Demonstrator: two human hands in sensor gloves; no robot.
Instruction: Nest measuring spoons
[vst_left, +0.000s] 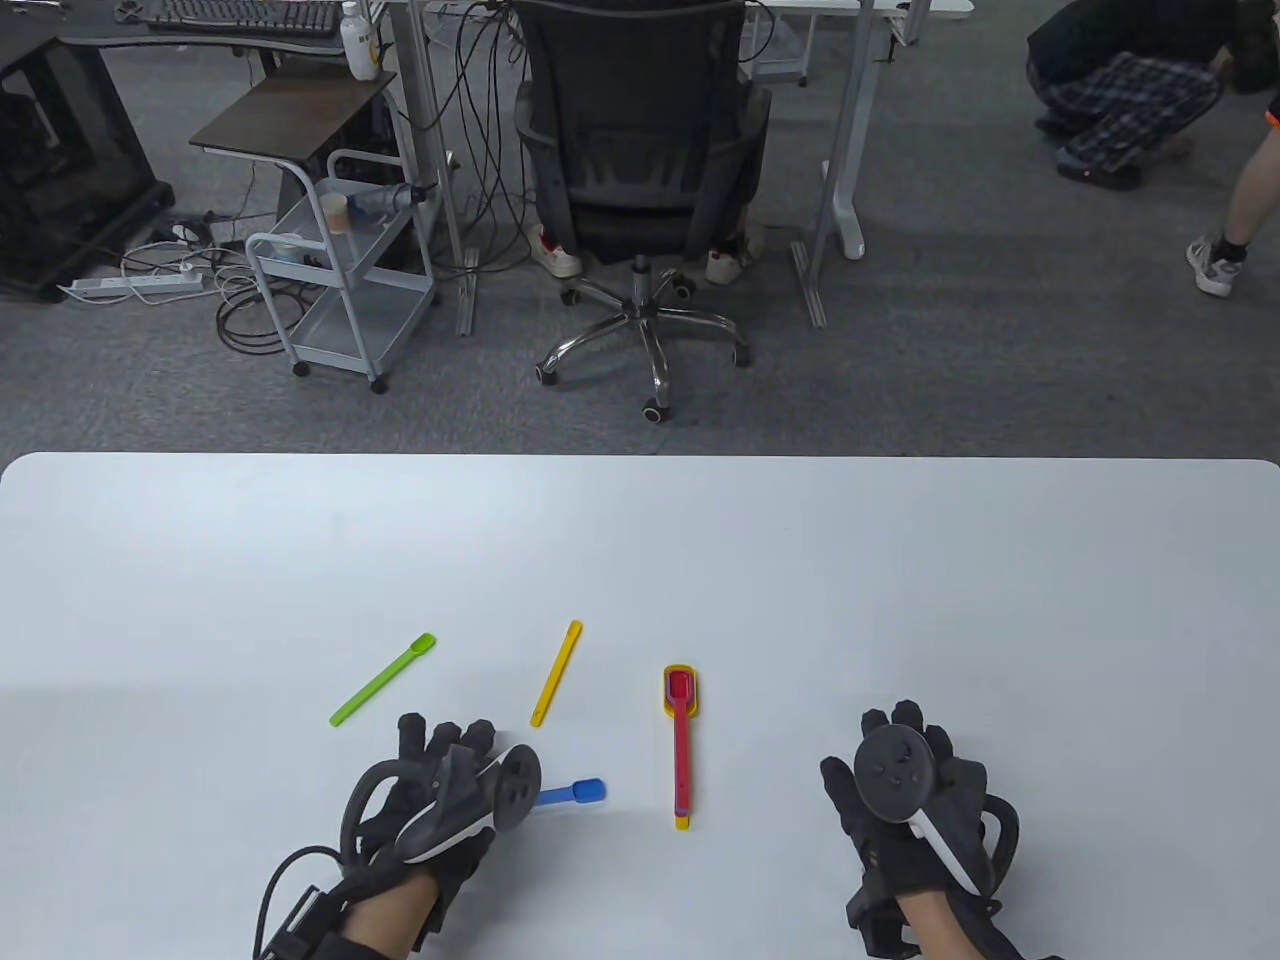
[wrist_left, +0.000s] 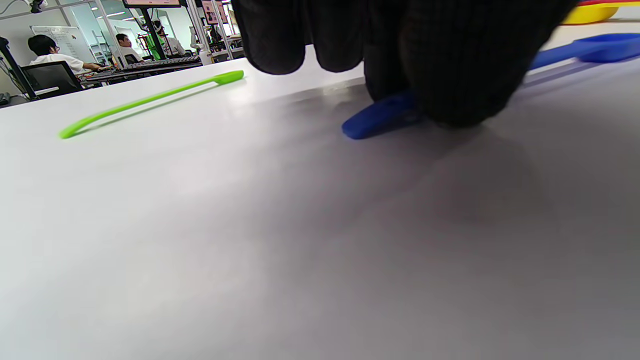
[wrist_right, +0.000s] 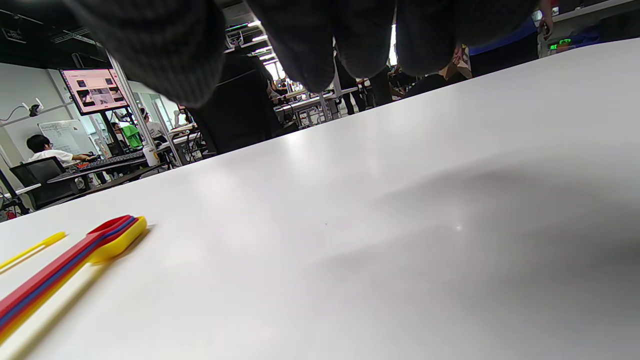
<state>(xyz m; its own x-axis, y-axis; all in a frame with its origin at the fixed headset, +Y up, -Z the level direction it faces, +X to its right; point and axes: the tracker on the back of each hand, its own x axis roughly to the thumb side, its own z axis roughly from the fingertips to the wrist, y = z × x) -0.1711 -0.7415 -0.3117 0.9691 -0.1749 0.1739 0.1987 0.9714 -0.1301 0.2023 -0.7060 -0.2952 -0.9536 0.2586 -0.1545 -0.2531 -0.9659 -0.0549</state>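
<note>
I have my left hand (vst_left: 440, 790) low on the white table (vst_left: 900, 580), at about seven o'clock from the table's middle, with its fingertips (wrist_left: 450, 95) pressing down on the handle of the blue spoon (vst_left: 575, 793). In the left wrist view the handle end pokes out from under the glove while the bowl end lies off toward three o'clock; I cannot tell whether the fingers actually pinch the handle or only rest on top of it. The blue spoon lies flat, its bowl pointing to three o'clock of my left hand.

My right hand (vst_left: 915, 800) sits at about five o'clock, well apart from every spoon. Its fingers (wrist_right: 310, 55) hang above the bare table in the right wrist view, loose and touching nothing.

Between my hands, at roughly six o'clock, lies the nested stack (vst_left: 681, 745): a red spoon on top, a blue-purple layer under it and a yellow one at the bottom, bowls toward twelve o'clock, handles toward six. A thin yellow spoon (vst_left: 556, 686) lies alone at eleven o'clock from the stack, slanted with its bowl toward one o'clock. The green spoon (vst_left: 382, 679) lies further out toward nine o'clock, slanted the same way, just beyond my left fingertips and apart from them
</note>
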